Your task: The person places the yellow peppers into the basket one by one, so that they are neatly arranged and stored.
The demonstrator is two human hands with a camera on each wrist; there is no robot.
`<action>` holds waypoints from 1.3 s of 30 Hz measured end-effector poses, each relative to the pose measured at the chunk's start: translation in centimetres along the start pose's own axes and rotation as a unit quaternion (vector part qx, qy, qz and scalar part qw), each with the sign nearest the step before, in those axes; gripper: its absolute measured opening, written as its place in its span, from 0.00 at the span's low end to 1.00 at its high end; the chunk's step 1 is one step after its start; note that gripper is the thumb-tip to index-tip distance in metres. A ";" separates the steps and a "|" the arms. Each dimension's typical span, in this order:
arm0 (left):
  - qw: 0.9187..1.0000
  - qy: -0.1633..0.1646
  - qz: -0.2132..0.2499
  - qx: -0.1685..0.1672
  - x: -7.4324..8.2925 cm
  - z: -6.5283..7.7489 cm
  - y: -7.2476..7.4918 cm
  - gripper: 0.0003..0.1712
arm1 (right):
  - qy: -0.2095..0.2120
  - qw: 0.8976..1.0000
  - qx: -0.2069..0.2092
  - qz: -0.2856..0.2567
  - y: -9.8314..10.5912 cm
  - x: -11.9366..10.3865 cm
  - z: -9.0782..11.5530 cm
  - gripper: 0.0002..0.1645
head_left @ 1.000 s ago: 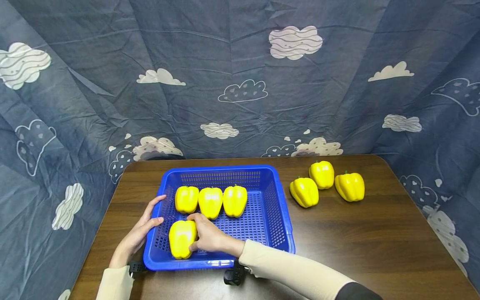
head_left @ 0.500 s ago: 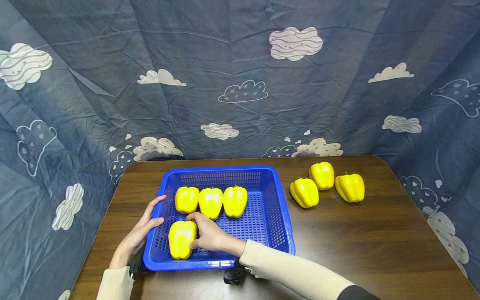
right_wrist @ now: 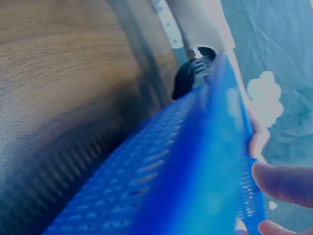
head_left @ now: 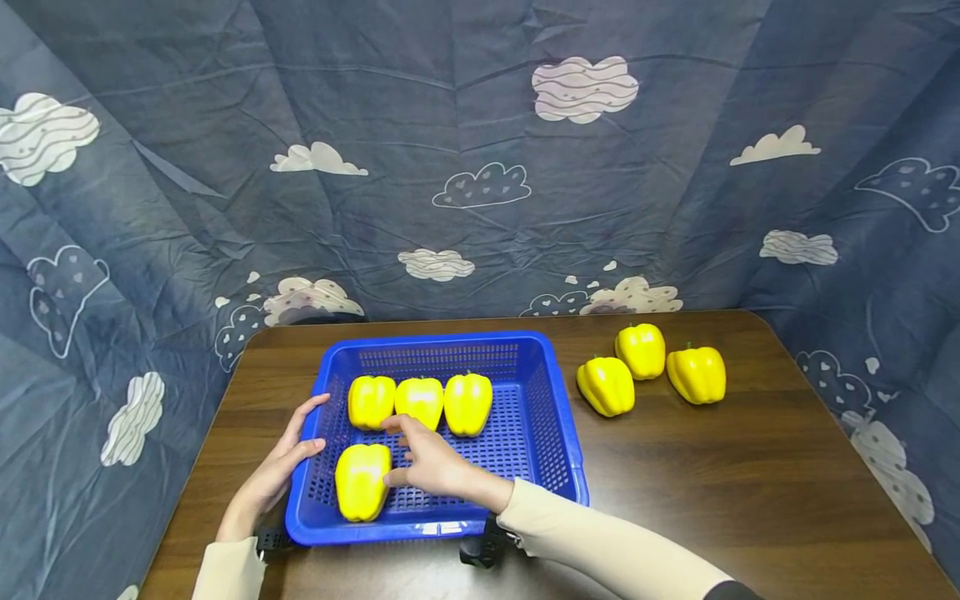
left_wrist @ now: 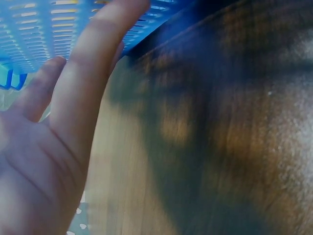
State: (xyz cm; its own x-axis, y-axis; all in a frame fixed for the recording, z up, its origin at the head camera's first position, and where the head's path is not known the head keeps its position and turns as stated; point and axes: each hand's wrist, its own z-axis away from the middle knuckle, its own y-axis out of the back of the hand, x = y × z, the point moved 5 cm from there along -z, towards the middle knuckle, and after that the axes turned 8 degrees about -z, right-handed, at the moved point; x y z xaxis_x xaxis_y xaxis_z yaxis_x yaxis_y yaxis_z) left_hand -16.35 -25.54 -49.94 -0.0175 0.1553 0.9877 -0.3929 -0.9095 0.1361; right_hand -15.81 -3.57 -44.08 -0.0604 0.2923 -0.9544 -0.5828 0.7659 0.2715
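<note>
In the head view my left hand (head_left: 273,475) rests against the left rim of a blue perforated plastic basket (head_left: 573,450), its fingers fairly straight. The left wrist view shows a finger (left_wrist: 80,83) lying along the basket's outer wall. My right hand (head_left: 435,462) is over the basket's inside, fingers spread and holding nothing. Its thumb tip is beside a yellow bell pepper (head_left: 363,483) at the front left; whether they touch I cannot tell. Behind stand a left pepper (head_left: 371,402), a middle pepper (head_left: 420,400) partly covered by the right hand, and a right pepper (head_left: 468,404), side by side.
Right of the basket, three more yellow peppers lie on the brown wooden table (head_left: 712,483): a near one (head_left: 606,387), a back one (head_left: 641,351) and a right one (head_left: 697,375). A dark cloud-patterned cloth (head_left: 480,108) hangs behind and at both sides.
My right hand has let go of the front-left pepper and drawn slightly right, its fingers now more spread. That pepper stays in place. The left hand has stayed on the rim.
</note>
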 end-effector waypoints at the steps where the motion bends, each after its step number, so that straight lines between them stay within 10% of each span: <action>1: 1.000 0.001 0.000 0.002 0.0 0.0 0.0 0.34 | 0.000 1.000 0.000 -0.009 0.2 -0.1 0.1 0.37; 39: 1.000 -0.006 -0.020 0.012 -0.2 0.0 0.0 0.35 | 0.062 0.996 0.006 -0.070 10.7 0.7 5.9 0.38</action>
State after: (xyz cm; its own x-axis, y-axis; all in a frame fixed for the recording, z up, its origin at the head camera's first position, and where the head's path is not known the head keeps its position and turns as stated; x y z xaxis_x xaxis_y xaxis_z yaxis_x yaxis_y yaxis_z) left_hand -16.33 -25.55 -50.10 0.0082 0.1867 0.9824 -0.3709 -0.9118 0.1764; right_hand -17.30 8.25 -41.06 -0.0801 0.1099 -0.9907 -0.5836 0.8006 0.1360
